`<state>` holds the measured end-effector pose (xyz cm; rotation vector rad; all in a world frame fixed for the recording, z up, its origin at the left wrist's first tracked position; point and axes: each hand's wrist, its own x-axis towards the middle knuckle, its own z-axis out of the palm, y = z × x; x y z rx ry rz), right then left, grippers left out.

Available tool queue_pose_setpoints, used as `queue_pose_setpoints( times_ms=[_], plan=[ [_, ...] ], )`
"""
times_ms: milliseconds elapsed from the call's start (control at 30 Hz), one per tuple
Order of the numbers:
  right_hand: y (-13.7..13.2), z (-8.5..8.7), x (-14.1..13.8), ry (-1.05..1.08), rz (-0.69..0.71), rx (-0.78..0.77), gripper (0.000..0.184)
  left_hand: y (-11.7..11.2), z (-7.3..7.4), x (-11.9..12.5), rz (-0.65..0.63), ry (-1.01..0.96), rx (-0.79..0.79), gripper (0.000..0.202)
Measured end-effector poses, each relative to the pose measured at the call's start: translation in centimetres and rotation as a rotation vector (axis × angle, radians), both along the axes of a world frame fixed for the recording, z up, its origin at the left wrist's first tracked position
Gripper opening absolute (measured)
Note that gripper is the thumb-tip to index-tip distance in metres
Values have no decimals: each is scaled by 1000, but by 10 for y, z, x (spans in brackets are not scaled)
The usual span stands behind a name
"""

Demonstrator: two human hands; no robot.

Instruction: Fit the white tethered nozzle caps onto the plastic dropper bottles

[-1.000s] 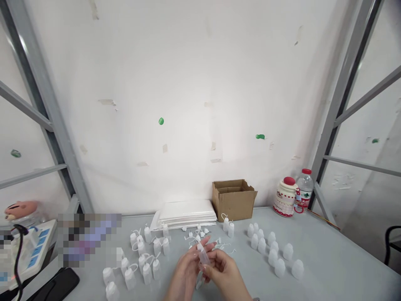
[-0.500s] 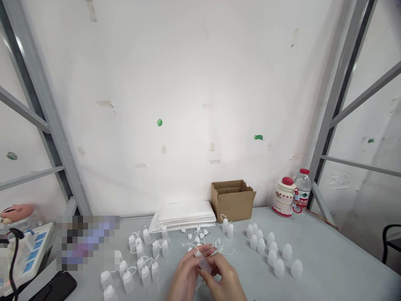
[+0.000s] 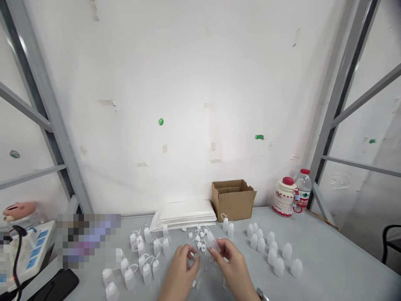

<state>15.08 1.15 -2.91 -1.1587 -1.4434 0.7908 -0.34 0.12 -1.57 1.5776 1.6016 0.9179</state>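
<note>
My right hand [image 3: 230,261] grips a small translucent white squeeze bottle [image 3: 212,240], tilted, between thumb and fingers. Left of it, apart from the bottle, my left hand [image 3: 183,269] is closed in a pinch; what its fingertips hold, if anything, I cannot make out. Beyond both hands lies a loose pile of small white caps [image 3: 198,238]. Thin white strap pieces [image 3: 200,274] lie on the table between my wrists. Capped bottles with looped straps [image 3: 147,274] stand in a group to the left. To the right stand several bottles without straps [image 3: 272,256].
A cardboard box [image 3: 234,205] and a stack of white sheets [image 3: 184,215] are against the wall. A red-lidded jar [image 3: 283,198] and a water bottle [image 3: 303,190] stand at the back right. At the left are a black phone [image 3: 54,286] and a power strip [image 3: 37,244].
My hands have separated. The bottle, held between both hands before, is now raised in my right hand alone and moved slightly right and away, while my left hand has drawn back.
</note>
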Motion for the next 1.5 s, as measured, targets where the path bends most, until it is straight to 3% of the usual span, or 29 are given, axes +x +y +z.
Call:
queue_pose_setpoints(
  times_ms=[67,167,400,533,733,1233,1500],
  plan=[
    [3,2,4,-7,-19,-17,26,-1,-1,-5,-53,238,-92,22],
    [4,3,6,-22,-29,-33,25,-3,-4,-9,-115,419,-196,33],
    [5,-1,2,-59,-9,-29,23,0,-9,-10,-83,448,-88,11],
    [6,-5,2,-131,27,-14,22,6,-10,-10,-8,257,7,1],
    [6,-10,3,-178,57,101,21,14,-4,-7,3,-207,-72,15],
    [0,-5,-1,-196,135,116,18,21,-3,-10,32,-484,0,30],
    [-6,-8,-3,-245,171,203,15,12,3,-9,85,-806,-173,38]
  ],
)
